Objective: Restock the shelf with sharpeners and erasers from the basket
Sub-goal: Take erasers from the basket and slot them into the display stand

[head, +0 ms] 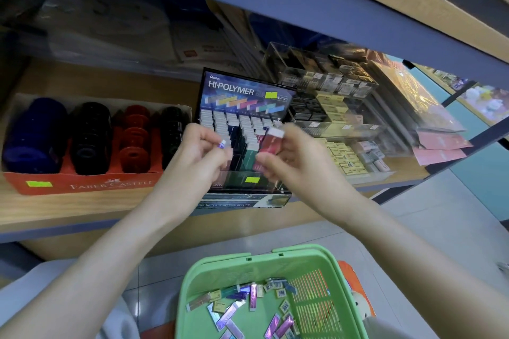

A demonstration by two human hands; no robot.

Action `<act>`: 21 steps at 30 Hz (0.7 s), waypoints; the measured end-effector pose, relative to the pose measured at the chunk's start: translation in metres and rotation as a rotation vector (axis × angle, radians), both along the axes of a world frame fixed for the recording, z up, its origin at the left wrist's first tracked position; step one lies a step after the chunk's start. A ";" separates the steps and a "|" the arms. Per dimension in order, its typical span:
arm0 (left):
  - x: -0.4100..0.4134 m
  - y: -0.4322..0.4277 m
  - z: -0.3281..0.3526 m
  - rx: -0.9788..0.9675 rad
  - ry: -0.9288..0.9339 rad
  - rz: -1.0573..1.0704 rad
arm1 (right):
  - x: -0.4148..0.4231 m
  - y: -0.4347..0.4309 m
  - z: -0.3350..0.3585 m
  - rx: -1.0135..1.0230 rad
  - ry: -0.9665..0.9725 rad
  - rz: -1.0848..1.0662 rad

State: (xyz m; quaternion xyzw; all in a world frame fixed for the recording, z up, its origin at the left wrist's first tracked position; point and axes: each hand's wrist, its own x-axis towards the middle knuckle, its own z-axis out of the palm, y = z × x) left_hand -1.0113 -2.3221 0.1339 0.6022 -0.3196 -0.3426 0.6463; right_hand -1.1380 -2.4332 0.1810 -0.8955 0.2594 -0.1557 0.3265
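Centrally, both hands are raised in front of the black eraser display box [245, 91], which stands on the wooden shelf [68, 209] with its printed lid propped upright so the rows inside face the aisle. The left hand [199, 153] has its fingers curled and pinches a small purple eraser [222, 143] at the fingertips. The right hand [294, 158] grips a red-sleeved eraser [271, 142] by its lower half, white end up, just over the right-hand rows. That end-up hold probably suits dropping it on end into a slot among the packed erasers, sorted by sleeve colour.

To the left of the display box, a red carton [82, 184] holds blue, black and red sharpeners [91, 137] lying in moulded rows. To the right, a clear case [330, 85] carries boxed stock.

Below the forearms sits the green basket [220, 261], close under the shelf edge so each reach is short. Many loose erasers [249, 298], mostly purple-sleeved, with some small yellow boxes, lie scattered on its floor, so much of the restocking appears not yet done. No sharpeners can be made out in the basket.
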 end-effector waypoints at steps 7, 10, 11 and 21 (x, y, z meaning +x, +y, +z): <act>0.004 -0.001 -0.001 -0.073 -0.110 0.069 | 0.010 -0.047 -0.011 -0.089 -0.055 -0.213; 0.008 0.000 -0.001 -0.091 -0.208 0.080 | 0.019 -0.056 -0.018 -0.172 0.009 -0.177; 0.009 0.000 -0.002 -0.089 -0.221 0.080 | 0.021 -0.057 -0.019 -0.187 0.034 -0.155; 0.014 -0.001 -0.005 -0.079 -0.226 0.122 | 0.030 -0.075 -0.018 -0.356 0.188 -0.028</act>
